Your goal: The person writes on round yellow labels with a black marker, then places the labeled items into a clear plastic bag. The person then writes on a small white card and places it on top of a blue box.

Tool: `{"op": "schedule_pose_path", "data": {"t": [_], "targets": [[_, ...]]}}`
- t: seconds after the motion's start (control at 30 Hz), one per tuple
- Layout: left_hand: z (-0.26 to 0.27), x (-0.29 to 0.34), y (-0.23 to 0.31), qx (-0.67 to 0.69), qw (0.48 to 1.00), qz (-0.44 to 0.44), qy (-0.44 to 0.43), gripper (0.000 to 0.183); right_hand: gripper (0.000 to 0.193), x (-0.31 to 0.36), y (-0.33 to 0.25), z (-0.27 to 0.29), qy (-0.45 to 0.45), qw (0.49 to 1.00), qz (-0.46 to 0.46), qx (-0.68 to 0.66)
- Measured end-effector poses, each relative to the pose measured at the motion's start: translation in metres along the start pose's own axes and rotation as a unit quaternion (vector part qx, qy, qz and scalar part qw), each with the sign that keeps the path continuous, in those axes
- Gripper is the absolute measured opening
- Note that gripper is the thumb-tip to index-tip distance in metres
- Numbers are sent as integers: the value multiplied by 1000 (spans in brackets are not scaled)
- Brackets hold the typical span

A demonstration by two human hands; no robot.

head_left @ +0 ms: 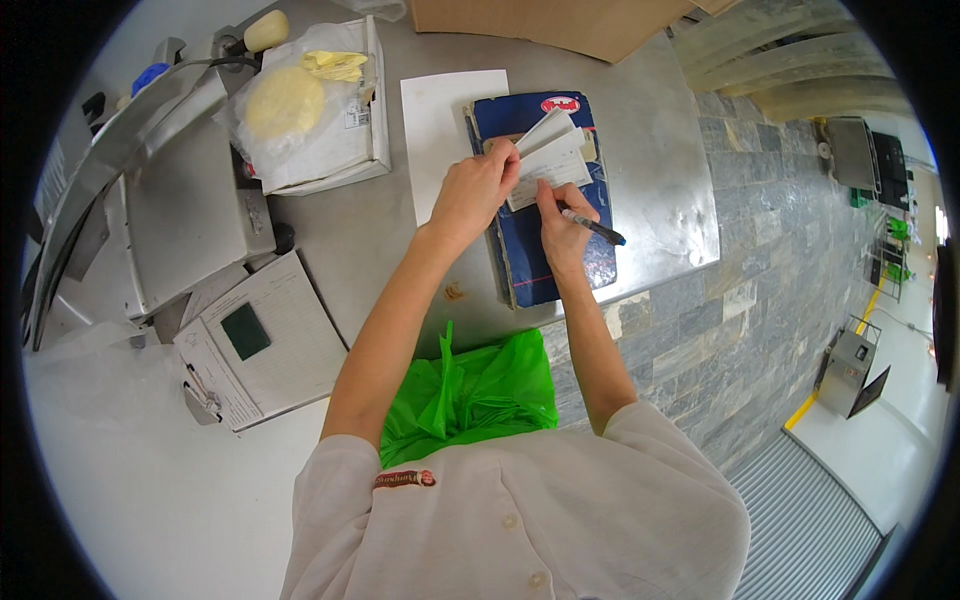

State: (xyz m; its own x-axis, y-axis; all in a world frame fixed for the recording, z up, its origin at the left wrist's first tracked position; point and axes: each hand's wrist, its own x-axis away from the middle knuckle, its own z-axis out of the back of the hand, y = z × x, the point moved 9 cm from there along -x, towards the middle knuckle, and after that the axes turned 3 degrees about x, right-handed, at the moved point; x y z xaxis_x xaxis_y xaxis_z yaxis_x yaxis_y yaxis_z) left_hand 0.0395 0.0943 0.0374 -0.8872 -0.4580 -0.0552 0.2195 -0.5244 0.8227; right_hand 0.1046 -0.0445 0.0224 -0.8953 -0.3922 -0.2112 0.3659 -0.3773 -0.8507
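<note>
My left hand (476,192) pinches the left edge of a small pad of white printed slips (560,168), whose upper leaves are lifted and fanned. Its fingers are closed on the paper. My right hand (566,228) grips a dark marker pen (602,231) with a blue end, which points away to the lower right. The thumb of that hand rests at the lower edge of the slips. Under both hands lies a worn dark blue hardcover book (530,268). A blank white sheet (428,135) sticks out beneath the book's left side.
A steel table (390,225) carries everything. At its left stand a white box (380,130) with a yellow round in plastic, a steel machine (185,230), and a clipboard (300,330). A cardboard box (550,28) sits at the back. Below the front edge hangs a green bag (480,390).
</note>
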Motion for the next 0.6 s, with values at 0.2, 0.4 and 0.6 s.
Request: {"op": "schedule_pose_path", "data": {"t": [0.2,0.4,0.6], "targets": [[1,1,0,-9,1000,5,-7,14,24,-3,-6,-5,-11,1000,-2,-1],[0,1,2,-9,1000,-2,-6,14,25,-3,0,-2,3,1000,-4,-2],[-2,4,5,-38,999,-23,3,14,25,-2,-9,1,21,999,32,18]]}}
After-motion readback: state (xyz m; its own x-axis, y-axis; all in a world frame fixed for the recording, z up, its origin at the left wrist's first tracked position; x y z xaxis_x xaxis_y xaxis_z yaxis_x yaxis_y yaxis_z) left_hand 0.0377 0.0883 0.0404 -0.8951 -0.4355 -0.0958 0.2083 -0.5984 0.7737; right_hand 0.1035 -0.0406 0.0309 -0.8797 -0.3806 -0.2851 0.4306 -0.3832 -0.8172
